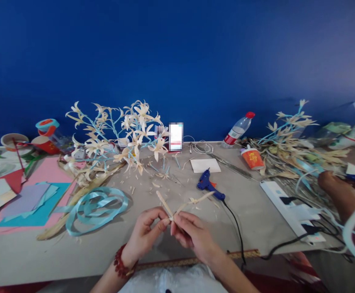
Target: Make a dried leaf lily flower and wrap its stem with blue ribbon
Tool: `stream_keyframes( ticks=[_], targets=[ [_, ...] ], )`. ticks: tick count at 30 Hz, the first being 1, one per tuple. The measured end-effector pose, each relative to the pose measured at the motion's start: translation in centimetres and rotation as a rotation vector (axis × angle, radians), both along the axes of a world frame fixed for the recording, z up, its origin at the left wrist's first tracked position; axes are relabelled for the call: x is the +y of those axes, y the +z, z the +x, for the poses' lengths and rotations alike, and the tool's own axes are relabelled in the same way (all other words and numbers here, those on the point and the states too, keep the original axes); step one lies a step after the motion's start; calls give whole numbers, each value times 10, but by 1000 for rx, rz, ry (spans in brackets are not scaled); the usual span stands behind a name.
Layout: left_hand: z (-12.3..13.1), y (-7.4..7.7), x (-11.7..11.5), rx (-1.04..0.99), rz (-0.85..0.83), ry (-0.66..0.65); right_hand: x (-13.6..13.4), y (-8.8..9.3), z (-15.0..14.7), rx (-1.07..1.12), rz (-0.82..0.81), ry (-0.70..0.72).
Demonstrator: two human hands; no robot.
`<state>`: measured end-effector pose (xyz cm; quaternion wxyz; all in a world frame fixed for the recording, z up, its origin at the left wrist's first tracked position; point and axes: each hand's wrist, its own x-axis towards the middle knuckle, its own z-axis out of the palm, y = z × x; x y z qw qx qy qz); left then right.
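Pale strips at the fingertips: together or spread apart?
Spread apart: the pale strips diverge in a V from the pinching left hand and right hand.

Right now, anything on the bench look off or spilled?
Slightly: pale scraps lie strewn over the grey tabletop instead of gathered, and the blue glue gun lies on its side rather than upright. No liquid spill visible.

There is room to pass over the surface point(58, 258) at lower left, below the blue ribbon point(77, 209). At centre, pale strips point(164, 204) stand in the way, then rightward the glue gun point(206, 183) and its black cord point(235, 221).
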<state>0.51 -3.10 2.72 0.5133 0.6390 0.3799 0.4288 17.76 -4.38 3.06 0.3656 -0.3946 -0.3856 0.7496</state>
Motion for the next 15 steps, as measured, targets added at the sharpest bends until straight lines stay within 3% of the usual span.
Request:
stream_keyframes(
  ticks=[5,8,11,15],
  targets=[
    [3,6,-1,90,163,88,-5,10,-1,-407,437,-74],
    [3,8,-3,113,223,126,-5,14,0,-545,540,-66],
    [1,9,-5,107,253,114,-3,13,0,-466,443,-27],
    [-2,8,-6,66,277,62,-2,8,-1,-148,112,18]
  ],
)
